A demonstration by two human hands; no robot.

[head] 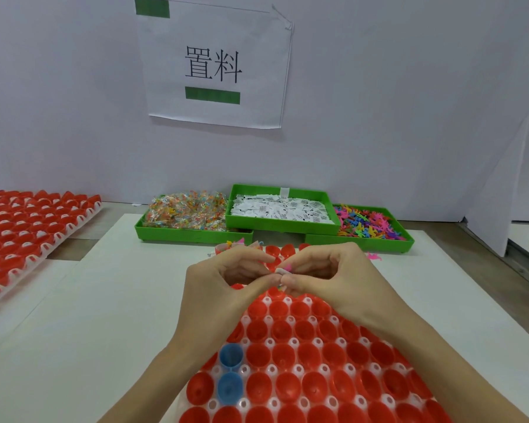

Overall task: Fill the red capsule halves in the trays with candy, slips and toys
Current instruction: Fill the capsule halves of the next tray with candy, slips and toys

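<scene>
White wall (379,87) is standing behind the bench (104,300), with a paper sign (214,65) hanging on it. At far left, a tray of red capsule halves (28,227) is lying. Further right, three green bins are sitting by the wall: candy (187,213), then paper slips (280,209), then coloured toys (367,222). In front, the left hand (223,288) and the right hand (336,279) are meeting above the near tray (303,361), both grips pinching small items (283,271) between their fingertips. Two blue halves (231,370) are sitting among the red ones.
</scene>
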